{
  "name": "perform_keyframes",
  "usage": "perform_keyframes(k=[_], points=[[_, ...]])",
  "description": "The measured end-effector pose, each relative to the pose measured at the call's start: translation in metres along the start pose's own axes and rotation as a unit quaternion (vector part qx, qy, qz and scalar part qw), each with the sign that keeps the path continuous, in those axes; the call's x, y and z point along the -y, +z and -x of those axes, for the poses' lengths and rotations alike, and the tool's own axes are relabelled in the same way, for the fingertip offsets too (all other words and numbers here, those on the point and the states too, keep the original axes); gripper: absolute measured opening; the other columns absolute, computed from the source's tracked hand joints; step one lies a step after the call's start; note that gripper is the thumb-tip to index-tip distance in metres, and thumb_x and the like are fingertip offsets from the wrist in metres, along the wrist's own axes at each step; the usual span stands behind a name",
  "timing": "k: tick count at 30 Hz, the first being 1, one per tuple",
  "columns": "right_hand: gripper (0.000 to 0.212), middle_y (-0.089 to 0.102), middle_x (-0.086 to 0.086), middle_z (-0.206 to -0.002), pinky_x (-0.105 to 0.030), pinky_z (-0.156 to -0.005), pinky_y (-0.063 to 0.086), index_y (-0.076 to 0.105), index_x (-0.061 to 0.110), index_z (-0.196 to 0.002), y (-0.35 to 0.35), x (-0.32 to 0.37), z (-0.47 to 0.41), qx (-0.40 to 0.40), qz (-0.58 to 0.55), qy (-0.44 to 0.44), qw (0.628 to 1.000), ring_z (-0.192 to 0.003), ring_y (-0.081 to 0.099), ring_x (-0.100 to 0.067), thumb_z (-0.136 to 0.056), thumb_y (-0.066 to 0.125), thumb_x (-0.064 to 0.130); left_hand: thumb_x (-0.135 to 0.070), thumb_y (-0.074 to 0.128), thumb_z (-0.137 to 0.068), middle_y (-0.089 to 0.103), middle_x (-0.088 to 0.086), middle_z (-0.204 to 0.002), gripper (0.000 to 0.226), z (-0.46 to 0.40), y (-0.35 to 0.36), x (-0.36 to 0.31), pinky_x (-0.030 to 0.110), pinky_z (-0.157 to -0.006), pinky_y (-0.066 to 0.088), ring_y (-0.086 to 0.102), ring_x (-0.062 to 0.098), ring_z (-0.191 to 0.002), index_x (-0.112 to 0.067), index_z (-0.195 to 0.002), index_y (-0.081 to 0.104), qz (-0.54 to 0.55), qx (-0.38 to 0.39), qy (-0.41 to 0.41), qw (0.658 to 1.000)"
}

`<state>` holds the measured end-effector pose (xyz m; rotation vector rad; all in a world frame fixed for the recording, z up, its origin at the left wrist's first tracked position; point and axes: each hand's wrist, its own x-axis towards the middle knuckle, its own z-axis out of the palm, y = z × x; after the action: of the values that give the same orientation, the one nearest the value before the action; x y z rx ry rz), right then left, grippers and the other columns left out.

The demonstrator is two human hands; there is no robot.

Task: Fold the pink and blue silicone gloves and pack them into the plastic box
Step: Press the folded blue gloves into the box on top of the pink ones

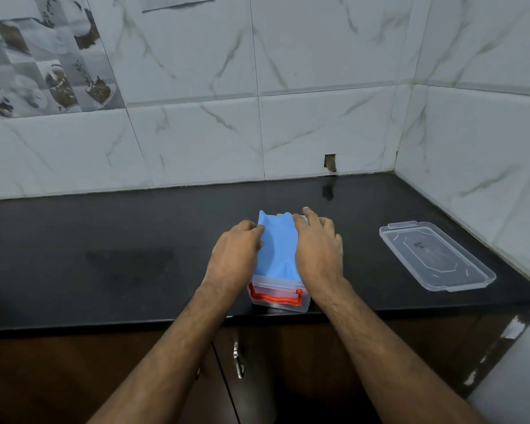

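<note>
Head view: both hands worked a blue silicone glove [277, 244] into a clear plastic box [278, 296] at the front edge of a black countertop [104, 240], low in the centre of the frame.

The left hand [234, 255] pinched the glove's left edge with curled fingers; the right hand [318, 249] lay over its right side, fingers bent down onto it, though whether they gripped could not be told. The box had a red handle [274, 296] on its near face. Its clear lid [435, 255] lay flat on the counter well apart, at the right of the frame. White marble-veined wall tiles [318, 87] rose behind and met at a corner on the right; patterned grey tiles [43, 65] filled the upper left. Brown cabinet doors [74, 377] with a metal handle [237, 359] ran along the bottom.
</note>
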<state>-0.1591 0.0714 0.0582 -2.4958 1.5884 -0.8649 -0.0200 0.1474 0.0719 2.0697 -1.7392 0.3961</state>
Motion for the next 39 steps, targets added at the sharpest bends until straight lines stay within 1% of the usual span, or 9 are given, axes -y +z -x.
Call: perform_keyframes(k=[5, 9, 15, 17, 20, 23, 28, 34, 39], points=[[0.046, 0.041, 0.002, -0.159, -0.042, -0.109, 0.035, 0.050, 0.023, -0.145, -0.002, -0.001, -0.001, 0.035, 0.036, -0.054, 0.997, -0.146, 0.031, -0.024, -0.100, 0.054, 0.010, -0.005, 0.051, -0.100, 0.062, 0.005, -0.117, 0.022, -0.010, 0.001, -0.005, 0.031, -0.082, 0.050, 0.057, 0.020, -0.106, -0.009, -0.118, 0.064, -0.047, 0.043, -0.004, 0.998], [0.038, 0.061, 0.005, -0.134, -0.038, -0.097, 0.036, 0.059, 0.023, -0.127, -0.003, 0.000, 0.000, 0.045, 0.040, -0.040, 0.997, -0.134, 0.039, -0.022, -0.097, 0.047, 0.003, 0.006, 0.048, -0.090, 0.060, 0.005, -0.105, 0.024, -0.014, 0.001, -0.017, 0.028, -0.069, 0.037, 0.047, 0.017, -0.090, -0.012, -0.099, 0.060, -0.056, 0.079, -0.004, 0.995], [0.035, 0.062, 0.001, -0.133, -0.039, -0.095, 0.037, 0.059, 0.023, -0.128, -0.007, 0.002, 0.002, 0.055, 0.069, -0.016, 0.996, -0.131, 0.042, -0.023, -0.098, 0.050, 0.007, 0.005, 0.055, -0.090, 0.042, 0.000, -0.088, 0.020, -0.019, 0.003, -0.028, 0.031, -0.065, 0.041, 0.054, 0.022, -0.079, -0.013, -0.089, 0.048, -0.051, 0.065, -0.050, 0.995], [0.033, 0.062, 0.002, -0.132, -0.039, -0.093, 0.037, 0.059, 0.022, -0.127, -0.007, 0.002, 0.002, 0.058, 0.083, -0.007, 0.995, -0.131, 0.043, -0.023, -0.099, 0.047, 0.009, 0.000, 0.053, -0.094, 0.041, 0.004, -0.098, 0.014, -0.020, 0.005, -0.027, 0.036, -0.068, 0.047, 0.057, 0.027, -0.082, -0.012, -0.102, 0.052, -0.023, 0.054, -0.051, 0.997], [0.032, 0.063, 0.005, -0.128, -0.039, -0.089, 0.034, 0.059, 0.022, -0.126, -0.006, 0.000, 0.000, 0.070, 0.083, 0.008, 0.994, -0.126, 0.044, -0.022, -0.100, 0.042, 0.013, -0.008, 0.059, -0.097, 0.046, 0.007, -0.122, 0.031, -0.027, 0.009, -0.022, 0.036, -0.074, 0.049, 0.054, 0.027, -0.102, -0.020, -0.126, 0.058, -0.064, 0.050, 0.001, 0.997], [0.034, 0.062, 0.007, -0.129, -0.039, -0.088, 0.033, 0.057, 0.022, -0.127, -0.006, -0.002, -0.001, 0.089, 0.087, 0.006, 0.992, -0.126, 0.043, -0.022, -0.099, 0.040, 0.013, -0.007, 0.060, -0.094, 0.046, 0.003, -0.127, 0.035, -0.036, 0.012, -0.019, 0.033, -0.079, 0.042, 0.047, 0.023, -0.114, -0.020, -0.126, 0.062, -0.137, 0.075, 0.053, 0.986], [0.046, 0.050, 0.003, -0.147, -0.042, -0.095, 0.033, 0.045, 0.018, -0.143, -0.006, -0.003, -0.001, 0.119, 0.101, -0.005, 0.988, -0.136, 0.036, -0.023, -0.098, 0.044, 0.015, -0.007, 0.059, -0.093, 0.040, 0.003, -0.145, 0.046, -0.042, 0.021, -0.013, 0.037, -0.096, 0.043, 0.042, 0.023, -0.128, -0.016, -0.138, 0.055, -0.175, 0.112, 0.095, 0.974], [0.054, 0.046, -0.004, -0.152, -0.048, -0.106, 0.032, 0.041, 0.011, -0.148, -0.007, -0.002, -0.002, 0.149, 0.132, 0.004, 0.980, -0.146, 0.027, -0.025, -0.094, 0.050, 0.017, -0.011, 0.049, -0.099, 0.039, 0.003, -0.149, 0.047, -0.045, 0.026, -0.005, 0.038, -0.096, 0.042, 0.041, 0.023, -0.130, -0.016, -0.146, 0.051, -0.165, 0.145, 0.095, 0.971], [0.053, 0.047, -0.006, -0.151, -0.047, -0.107, 0.030, 0.044, 0.008, -0.145, -0.007, -0.001, 0.000, 0.146, 0.134, 0.010, 0.980, -0.146, 0.027, -0.024, -0.093, 0.052, 0.018, -0.015, 0.043, -0.101, 0.043, -0.002, -0.147, 0.046, -0.046, 0.027, 0.001, 0.041, -0.098, 0.043, 0.042, 0.022, -0.127, -0.024, -0.144, 0.056, -0.139, 0.161, 0.086, 0.973]])
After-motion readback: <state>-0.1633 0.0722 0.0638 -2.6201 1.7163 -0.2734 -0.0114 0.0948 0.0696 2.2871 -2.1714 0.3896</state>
